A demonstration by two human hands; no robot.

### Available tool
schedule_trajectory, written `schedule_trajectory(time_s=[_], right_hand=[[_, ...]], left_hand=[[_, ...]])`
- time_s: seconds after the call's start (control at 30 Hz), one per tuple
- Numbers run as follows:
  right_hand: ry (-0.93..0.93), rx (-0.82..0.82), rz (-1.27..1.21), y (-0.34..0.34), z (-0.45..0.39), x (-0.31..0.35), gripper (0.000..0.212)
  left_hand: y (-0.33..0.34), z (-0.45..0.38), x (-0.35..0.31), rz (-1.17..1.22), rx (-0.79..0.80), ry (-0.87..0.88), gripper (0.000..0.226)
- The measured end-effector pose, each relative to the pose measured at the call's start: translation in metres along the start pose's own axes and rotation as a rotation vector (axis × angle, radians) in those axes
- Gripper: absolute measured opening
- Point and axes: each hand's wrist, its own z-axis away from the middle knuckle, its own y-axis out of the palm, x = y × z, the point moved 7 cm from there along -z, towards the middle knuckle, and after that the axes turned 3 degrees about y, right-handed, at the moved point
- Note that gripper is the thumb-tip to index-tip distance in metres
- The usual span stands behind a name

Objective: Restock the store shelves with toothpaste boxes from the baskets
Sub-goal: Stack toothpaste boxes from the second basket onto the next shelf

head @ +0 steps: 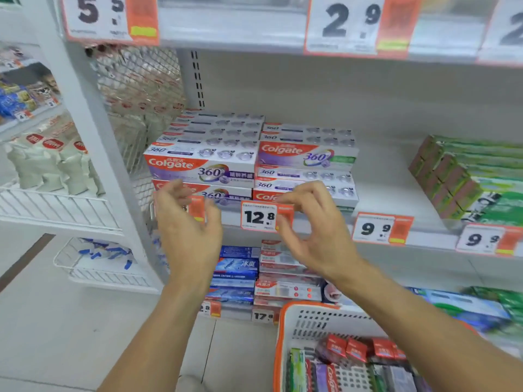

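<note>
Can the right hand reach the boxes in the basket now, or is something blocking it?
Probably yes. The right hand is empty, and the basket is open on top just below that arm, with nothing covering the boxes.

Glossy printed cardboard is seen on Colgate toothpaste boxes (202,165); matt white painted metal on shelf (396,176); perforated plastic on basket (311,321); paper price tag (259,217).

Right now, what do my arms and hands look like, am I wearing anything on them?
Both arms are bare from the hands back to the bottom edge of the picture: no sleeves show. The left hand and the right hand carry no gloves, and no watch, bracelet or ring is visible on them.
</note>
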Motion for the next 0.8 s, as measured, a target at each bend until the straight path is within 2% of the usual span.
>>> schedule_trajectory(time_s=[0.1,0.27,0.33,0.4,0.5,0.57,0.7,0.8], right_hand=[[0.201,0.08,-0.033,-0.019,0.066,-0.03,0.013],[0.736,0.36,-0.021,-0.028,0.213,-0.118,0.011],[0.921,0.482,-0.013,-0.035,0.275,-0.15,0.011],[1.066,0.606,-0.002,-0.042,0.332,-0.174,0.016],[1.207,0.74,0.056,-0.048,0.392,-0.196,0.022],[1.3,0.722,0.101,-0.054,0.415,-0.209,0.015],[1.435,0.612,0.211,-0.073,0.452,-0.23,0.034],[1.563,0.596,0.305,-0.087,0.485,-0.229,0.053]], left_hand=[[0.052,0.05,-0.01,0.036,0.384,0.013,0.02],[0.135,0.191,0.027,-0.139,1.137,0.109,0.011],[0.153,0.252,0.057,-0.188,1.429,0.011,0.011],[0.162,0.304,0.088,-0.243,1.602,-0.09,0.008],[0.168,0.359,0.13,-0.384,1.612,-0.219,0.014],[0.171,0.385,0.153,-0.491,1.534,-0.289,0.025],[0.169,0.396,0.176,-0.681,1.227,-0.386,0.062],[0.163,0.414,0.206,-0.7,1.212,-0.621,0.072]])
